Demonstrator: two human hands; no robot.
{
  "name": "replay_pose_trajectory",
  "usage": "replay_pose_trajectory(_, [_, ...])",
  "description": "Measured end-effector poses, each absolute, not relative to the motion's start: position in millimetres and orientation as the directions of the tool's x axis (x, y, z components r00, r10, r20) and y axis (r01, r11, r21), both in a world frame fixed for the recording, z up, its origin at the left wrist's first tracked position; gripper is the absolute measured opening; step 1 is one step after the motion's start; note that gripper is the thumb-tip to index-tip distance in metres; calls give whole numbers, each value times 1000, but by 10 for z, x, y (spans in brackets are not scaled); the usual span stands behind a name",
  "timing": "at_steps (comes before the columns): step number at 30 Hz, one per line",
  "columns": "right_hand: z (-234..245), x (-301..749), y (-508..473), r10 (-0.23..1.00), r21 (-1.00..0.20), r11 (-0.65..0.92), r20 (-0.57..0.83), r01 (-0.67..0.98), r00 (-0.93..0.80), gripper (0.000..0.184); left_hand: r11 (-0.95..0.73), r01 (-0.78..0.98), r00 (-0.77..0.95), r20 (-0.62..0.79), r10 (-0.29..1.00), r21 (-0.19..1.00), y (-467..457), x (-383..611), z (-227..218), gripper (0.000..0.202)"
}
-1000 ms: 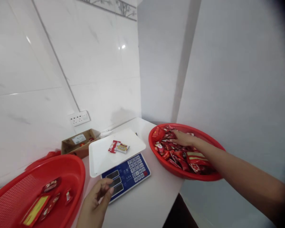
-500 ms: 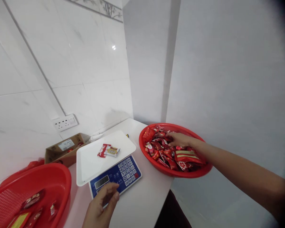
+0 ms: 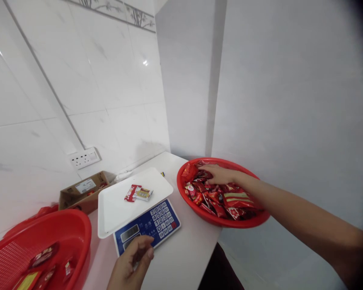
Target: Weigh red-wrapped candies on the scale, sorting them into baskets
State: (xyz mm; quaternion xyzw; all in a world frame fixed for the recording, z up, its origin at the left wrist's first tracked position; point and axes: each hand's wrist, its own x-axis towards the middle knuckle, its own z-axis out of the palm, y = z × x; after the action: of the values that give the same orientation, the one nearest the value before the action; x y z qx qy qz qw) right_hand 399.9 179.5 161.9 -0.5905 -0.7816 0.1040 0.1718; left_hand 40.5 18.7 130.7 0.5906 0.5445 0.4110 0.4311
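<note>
My right hand (image 3: 218, 174) reaches into a red basket (image 3: 218, 219) heaped with red snack packets (image 3: 226, 198), fingers laid flat on the far packets. My left hand (image 3: 132, 262) hovers at the front edge of a blue electronic scale (image 3: 149, 226), fingers curled loosely with nothing visible in them. The scale's white tray (image 3: 121, 207) carries two small packets (image 3: 137, 193), one red and white, one yellowish.
A second red basket (image 3: 63, 225) at the left holds a few packets (image 3: 44, 255). An open cardboard box (image 3: 83, 192) stands behind it by the tiled wall, under a wall socket (image 3: 84, 158). The white counter ends just right of the scale.
My right hand has shifted a little further back across the packets in the right basket. My left hand stays by the scale's front, fingers slightly more curled.
</note>
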Motion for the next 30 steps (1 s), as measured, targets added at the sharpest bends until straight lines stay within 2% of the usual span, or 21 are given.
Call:
replay_pose_trajectory(2, [1554, 3912, 1816, 966, -425, 260, 112, 867, -235, 56, -46, 260, 39, 37, 999, 964, 167, 451, 1308, 33])
replay_pose_trajectory(5, [1526, 3882, 1871, 980, -502, 201, 107, 841, -170, 34, -58, 241, 35, 51, 998, 969, 147, 466, 1300, 33])
replay_pose_trajectory(7, [1577, 3919, 1902, 983, -543, 181, 123, 820, -135, 27, -64, 243, 24, 60, 998, 968, 144, 443, 1292, 33])
replay_pose_trajectory(14, [1811, 4051, 1865, 992, -734, 57, 115, 677, 42, 44, -32, 200, 15, 29, 999, 979, 161, 437, 1300, 34])
replay_pose_trajectory(17, [1877, 3939, 1779, 998, -864, -11, 19, 503, 54, 44, 0, 178, 64, -12, 998, 984, 179, 488, 1340, 34])
replay_pose_trajectory(20, [1983, 3642, 1627, 992, -970, -103, -116, 219, -46, 38, 50, 117, 142, -66, 988, 992, 199, 550, 1414, 37])
replay_pose_trajectory(22, [2051, 3343, 1475, 973, -977, -116, -147, 179, -177, 37, 110, -46, 166, -101, 981, 993, 210, 604, 1460, 43])
replay_pose_trajectory(24, [2081, 2997, 1286, 919, -966, -82, -169, 247, -356, 38, 194, -297, 208, -136, 969, 935, 220, 662, 1476, 48])
replay_pose_trajectory(26, [2055, 2660, 1087, 804, -937, -14, -219, 350, -554, 38, 302, -499, 295, -169, 941, 812, 232, 710, 1449, 46])
replay_pose_trajectory(28, [1981, 2380, 922, 695, -876, 116, -265, 467, -669, 34, 392, -594, 347, -216, 913, 703, 242, 729, 1390, 40])
replay_pose_trajectory(30, [1883, 2178, 830, 669, -803, 244, -267, 544, -694, 29, 426, -644, 314, -289, 904, 636, 247, 711, 1325, 33])
